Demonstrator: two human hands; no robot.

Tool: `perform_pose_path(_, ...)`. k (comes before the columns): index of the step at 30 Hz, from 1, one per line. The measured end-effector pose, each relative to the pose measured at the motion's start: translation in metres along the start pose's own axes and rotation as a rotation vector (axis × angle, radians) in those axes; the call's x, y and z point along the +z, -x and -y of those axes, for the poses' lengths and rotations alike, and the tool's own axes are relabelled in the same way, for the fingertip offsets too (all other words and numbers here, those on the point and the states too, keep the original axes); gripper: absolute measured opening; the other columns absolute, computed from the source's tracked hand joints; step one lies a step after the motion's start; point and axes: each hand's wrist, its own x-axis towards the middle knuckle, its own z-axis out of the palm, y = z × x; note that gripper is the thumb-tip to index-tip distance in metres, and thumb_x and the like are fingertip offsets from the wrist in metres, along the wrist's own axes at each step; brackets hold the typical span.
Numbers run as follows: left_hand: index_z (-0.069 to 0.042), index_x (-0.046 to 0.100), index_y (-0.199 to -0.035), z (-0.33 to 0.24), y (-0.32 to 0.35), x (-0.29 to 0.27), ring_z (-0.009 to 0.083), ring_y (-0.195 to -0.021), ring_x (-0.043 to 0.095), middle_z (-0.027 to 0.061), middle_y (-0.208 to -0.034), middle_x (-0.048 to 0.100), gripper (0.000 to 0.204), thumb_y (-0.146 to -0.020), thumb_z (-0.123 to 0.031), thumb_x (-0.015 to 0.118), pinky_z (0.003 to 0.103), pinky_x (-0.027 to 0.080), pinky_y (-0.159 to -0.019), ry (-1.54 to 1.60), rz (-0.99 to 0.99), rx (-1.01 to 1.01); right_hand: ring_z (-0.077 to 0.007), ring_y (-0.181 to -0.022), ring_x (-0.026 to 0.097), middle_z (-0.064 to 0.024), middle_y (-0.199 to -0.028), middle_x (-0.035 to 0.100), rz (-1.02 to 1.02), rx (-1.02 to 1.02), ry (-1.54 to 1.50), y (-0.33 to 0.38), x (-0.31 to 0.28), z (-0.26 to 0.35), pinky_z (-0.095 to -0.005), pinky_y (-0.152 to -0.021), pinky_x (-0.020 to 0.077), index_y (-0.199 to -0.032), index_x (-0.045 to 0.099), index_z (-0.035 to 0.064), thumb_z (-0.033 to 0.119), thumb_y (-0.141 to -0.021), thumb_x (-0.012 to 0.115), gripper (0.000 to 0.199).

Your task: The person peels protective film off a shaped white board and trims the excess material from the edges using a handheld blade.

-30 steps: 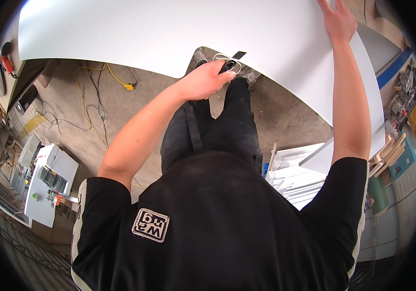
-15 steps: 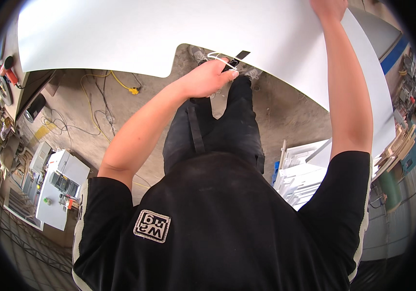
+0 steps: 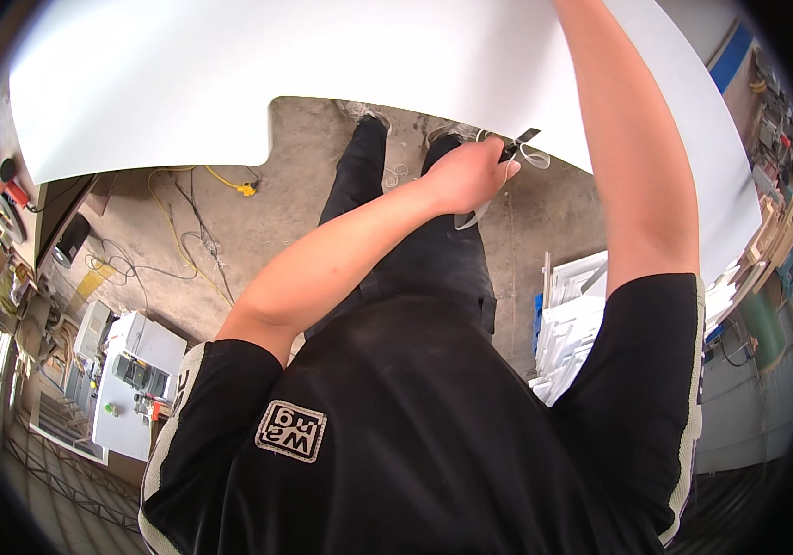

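My left hand (image 3: 472, 176) is closed around a small black hand tool with a flat dark blade (image 3: 528, 135). The blade rests at the near edge of a large white panel (image 3: 165, 83), to the right of its cut-out corner. A thin white strip (image 3: 535, 159) curls in loops beside the tool, and more of it hangs below the hand. My right forearm (image 3: 632, 139) reaches out over the panel on the right. The right hand itself lies beyond the upper edge of the picture.
My legs stand on a concrete floor with white shavings (image 3: 398, 176). A yellow cord (image 3: 245, 190) and dark cables lie to the left. At far left is a bench (image 3: 40, 217) with an orange-and-black tool (image 3: 13, 188). White strips (image 3: 567, 314) are stacked at right.
My left hand and the tool have moved right along the panel's edge. The loose white strip has grown longer. My right hand has passed out of the picture at the top.
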Motion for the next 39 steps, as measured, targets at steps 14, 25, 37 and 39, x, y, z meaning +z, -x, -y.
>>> perform_pose_path(14,0.008,0.059,-0.102,-0.034,-0.059,0.1,0.0471,-0.092,0.069,0.0313,-0.093,0.07,0.041,-0.107,-0.033,0.057,0.053,0.053,-0.082,-0.128,-0.035,0.184,-0.0303,-0.134,0.059,-0.014,-0.138,0.068,-0.127,-0.134,-0.762,0.005,-0.009,-0.042,-0.0454,-0.116,0.0403,-0.135,0.067,0.0064,0.061,-0.093,0.071,0.068)
perform_pose_path(25,0.001,0.056,-0.103,-0.049,-0.045,0.072,0.0189,-0.065,0.058,0.0073,-0.074,0.056,0.042,-0.109,-0.04,0.058,0.038,0.049,-0.063,-0.09,0.041,-0.109,-0.0271,-0.124,0.063,-0.0141,-0.133,0.068,-0.395,1.046,-0.266,0.471,-0.089,-0.429,-0.04,-0.109,0.0489,-0.135,0.067,0.0032,0.037,-0.1,0.073,0.048)
perform_pose_path(37,-0.008,0.047,-0.094,-0.067,-0.05,0.092,0.0092,-0.052,0.046,-0.0004,-0.069,0.047,0.034,-0.112,-0.036,0.055,0.029,0.043,-0.049,0.173,0.102,-0.206,-0.0299,-0.126,0.063,-0.0133,-0.141,0.066,-0.725,1.869,-0.939,0.673,-0.075,-0.448,-0.0436,-0.11,0.0514,-0.139,0.058,-0.0086,0.06,-0.095,0.075,0.083)
perform_pose_path(39,-0.008,0.047,-0.094,-0.069,-0.05,0.093,0.0094,-0.052,0.047,-0.0003,-0.069,0.047,0.035,-0.112,-0.036,0.055,0.029,0.044,-0.05,0.157,0.084,-0.222,-0.029,-0.116,0.068,-0.0134,-0.132,0.07,-0.757,1.913,-0.914,0.666,-0.071,-0.443,-0.0425,-0.101,0.0567,-0.13,0.062,-0.0107,0.06,-0.094,0.076,0.081)
